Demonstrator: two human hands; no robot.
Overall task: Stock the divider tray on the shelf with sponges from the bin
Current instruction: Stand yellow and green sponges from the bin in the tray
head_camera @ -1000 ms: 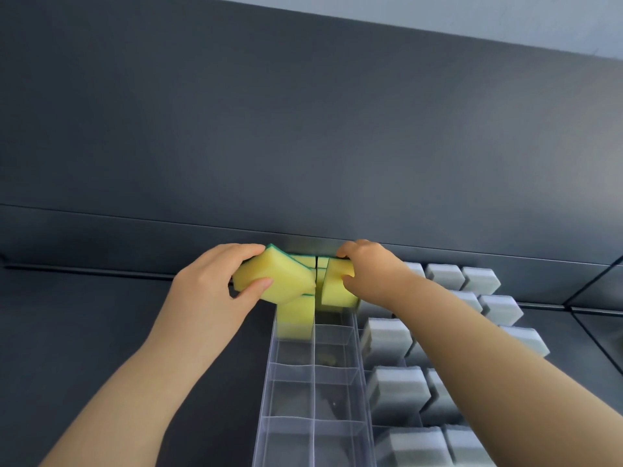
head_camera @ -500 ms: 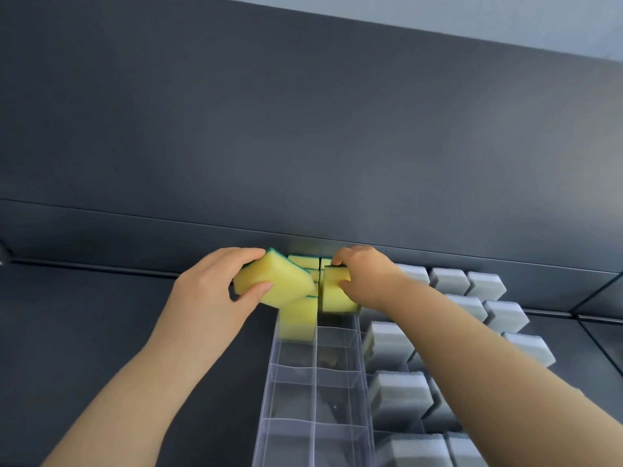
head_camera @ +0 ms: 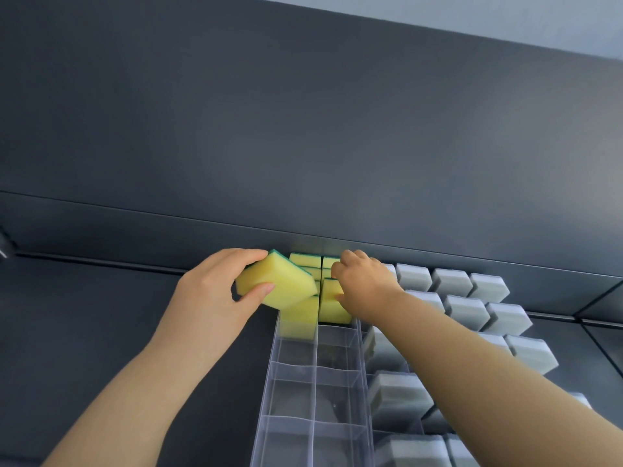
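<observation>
A clear plastic divider tray [head_camera: 315,396] with two columns of cells runs away from me on the dark shelf. Yellow sponges with green backing [head_camera: 305,261] fill its far cells. My left hand [head_camera: 210,298] grips one yellow sponge [head_camera: 278,286], tilted, just above the left column beside a standing sponge [head_camera: 300,316]. My right hand [head_camera: 365,286] holds another yellow sponge [head_camera: 332,306] standing in a right-column cell, fingers curled over its top.
Rows of grey sponges [head_camera: 465,308] stand to the right of the tray, under my right forearm. The dark back panel [head_camera: 303,146] rises directly behind the tray. The near cells of the tray hold nothing. No bin is in view.
My right hand has pushed its sponge down into the right-column cell. My left hand has kept its sponge tilted in about the same place.
</observation>
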